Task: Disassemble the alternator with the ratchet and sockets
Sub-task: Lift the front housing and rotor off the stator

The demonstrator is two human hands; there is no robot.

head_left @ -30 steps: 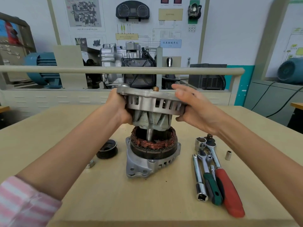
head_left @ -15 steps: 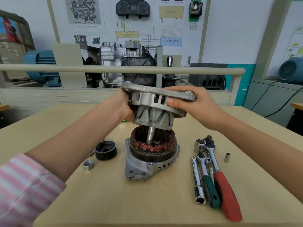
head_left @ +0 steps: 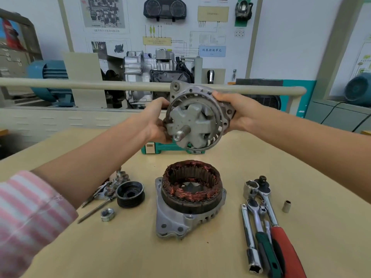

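Grey aluminium front housing (head_left: 197, 119) (rotor shaft facing the camera) is gripped by left hand (head_left: 155, 122) and right hand (head_left: 242, 112) above the copper-wound stator (head_left: 191, 184).

red-handled ratchet (head_left: 287, 251) cut off below, wall poster (head_left: 212, 50) text unreadable

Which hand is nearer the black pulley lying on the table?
Left. The left hand holds the lifted housing above and just right of the pulley; the right hand grips its far side, farther right.
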